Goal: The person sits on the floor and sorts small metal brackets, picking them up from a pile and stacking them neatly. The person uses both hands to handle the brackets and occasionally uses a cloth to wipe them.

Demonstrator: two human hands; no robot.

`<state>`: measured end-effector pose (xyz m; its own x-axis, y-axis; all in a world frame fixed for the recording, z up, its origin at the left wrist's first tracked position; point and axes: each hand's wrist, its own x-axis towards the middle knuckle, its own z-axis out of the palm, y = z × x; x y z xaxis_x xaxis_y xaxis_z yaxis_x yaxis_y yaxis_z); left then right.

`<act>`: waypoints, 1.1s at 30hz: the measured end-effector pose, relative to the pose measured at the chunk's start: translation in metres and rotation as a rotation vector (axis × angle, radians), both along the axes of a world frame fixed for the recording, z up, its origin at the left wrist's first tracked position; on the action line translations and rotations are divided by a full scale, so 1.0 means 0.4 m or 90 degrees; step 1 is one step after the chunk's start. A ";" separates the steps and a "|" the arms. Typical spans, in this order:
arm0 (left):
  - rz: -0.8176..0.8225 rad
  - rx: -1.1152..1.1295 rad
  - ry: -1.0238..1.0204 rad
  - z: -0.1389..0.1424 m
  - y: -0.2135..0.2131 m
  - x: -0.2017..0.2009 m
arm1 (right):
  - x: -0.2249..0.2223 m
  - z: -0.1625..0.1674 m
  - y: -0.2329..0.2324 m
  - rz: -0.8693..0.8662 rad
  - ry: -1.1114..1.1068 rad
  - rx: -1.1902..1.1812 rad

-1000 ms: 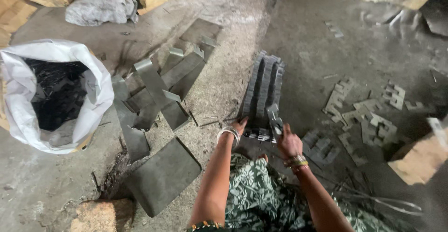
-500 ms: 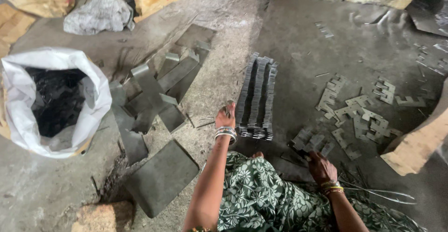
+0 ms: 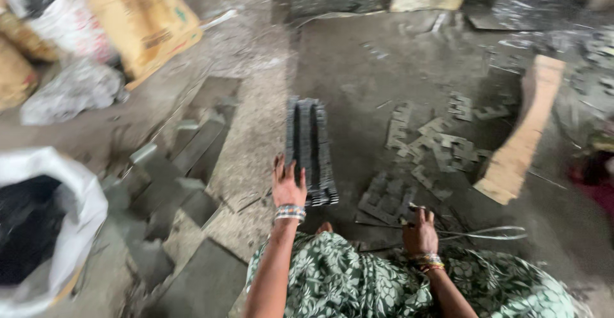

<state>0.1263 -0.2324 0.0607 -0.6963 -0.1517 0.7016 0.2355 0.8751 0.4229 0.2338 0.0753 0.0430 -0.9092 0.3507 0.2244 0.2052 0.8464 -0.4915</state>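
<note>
Left hand (image 3: 287,187) spread flat against stacked metal plates (image 3: 310,148), steadying them upright; right hand (image 3: 420,231) clenched around wire (image 3: 486,233).

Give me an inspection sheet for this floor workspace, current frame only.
Surface: dusty grey concrete floor.
Job's things: dark stack of thin metal plates; loose flat pieces.
Clutter: white sack with dark contents, grey slabs, wooden plank, cardboard box.
Hands: left hand rests against the stack; right hand holds thin wire.
Cables: nothing seen besides the wire.
Surroundings: blurred sacks at upper left.
</note>
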 end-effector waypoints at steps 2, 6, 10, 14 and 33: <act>-0.035 -0.015 0.053 0.002 0.029 0.006 | 0.005 0.002 0.003 0.019 0.083 -0.004; -0.152 -0.052 0.059 -0.017 0.148 0.054 | 0.001 0.016 0.024 0.055 -0.228 0.439; -0.322 -0.145 -0.035 -0.080 0.310 0.104 | 0.020 0.023 0.060 0.070 -0.228 0.307; -0.533 -0.328 -0.119 -0.177 0.419 0.123 | 0.063 0.028 0.066 0.035 0.012 -0.119; -0.731 -0.420 -0.046 -0.254 0.522 0.090 | 0.048 0.006 0.086 0.062 0.045 -0.158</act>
